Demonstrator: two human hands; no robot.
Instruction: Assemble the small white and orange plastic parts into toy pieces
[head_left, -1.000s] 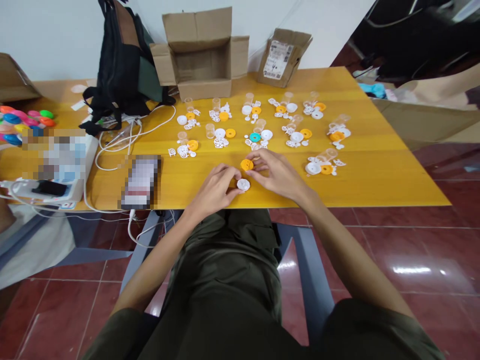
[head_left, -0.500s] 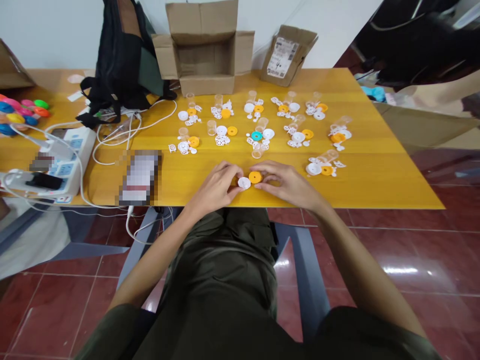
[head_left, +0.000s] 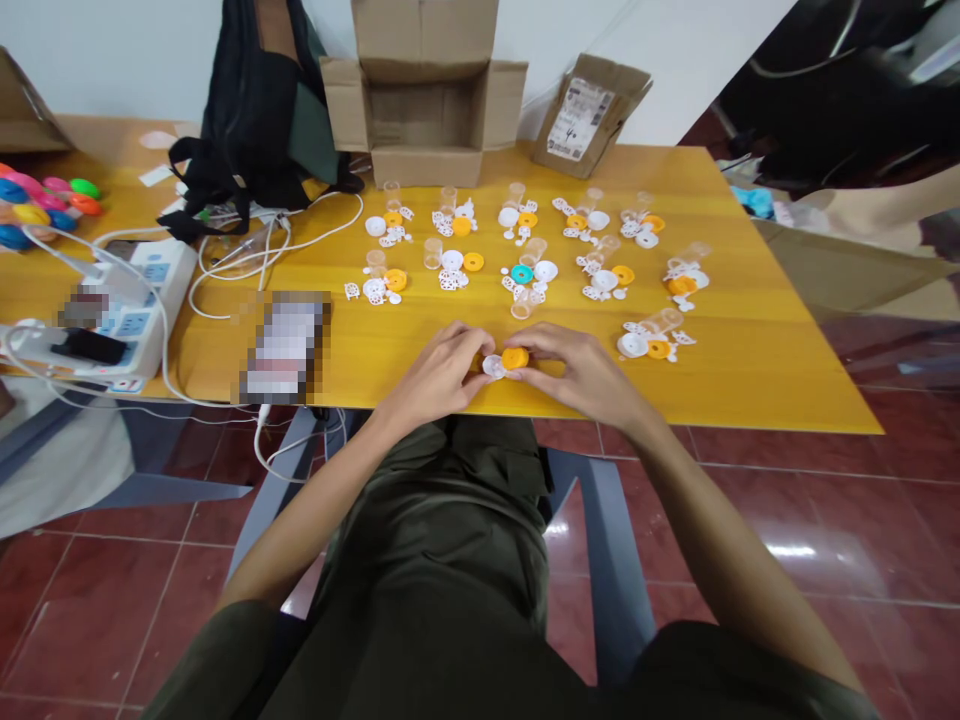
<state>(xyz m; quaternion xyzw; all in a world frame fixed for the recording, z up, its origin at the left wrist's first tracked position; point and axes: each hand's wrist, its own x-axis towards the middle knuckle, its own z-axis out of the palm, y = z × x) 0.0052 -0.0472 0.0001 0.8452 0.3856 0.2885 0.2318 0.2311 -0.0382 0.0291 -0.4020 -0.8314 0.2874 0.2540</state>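
Near the table's front edge, my left hand pinches a small round white plastic cup between thumb and fingers. My right hand grips a round orange plastic cap by its right side. Cup and cap are side by side, close together; whether they touch I cannot tell. Beyond my hands lie small groups of similar parts: clear tubes, white cups, orange caps, one teal cap and white lattice pieces.
On the left are a phone on a cable, a white power strip and a black backpack. An open cardboard box and a brown parcel stand at the back. Colourful balls sit far left.
The orange cap has tilted in my right hand and shows more of its side. The white cup remains in my left hand. The whole view has shifted slightly.
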